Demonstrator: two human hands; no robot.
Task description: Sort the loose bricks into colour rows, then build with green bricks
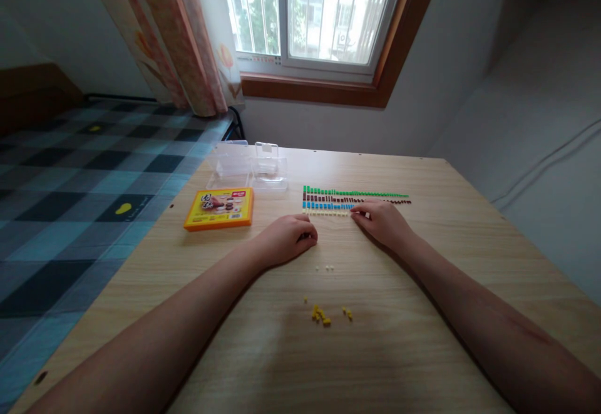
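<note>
We see our left hand [295,237] loosely curled on the wooden table [451,339], our right hand's fingertips at the right end of a pale row [328,213]. Beyond it run blue [323,205], brown [323,198] and green rows [357,193]. Yellow pieces [316,312] lie nearer us; an orange box [220,209] sits left.
</note>
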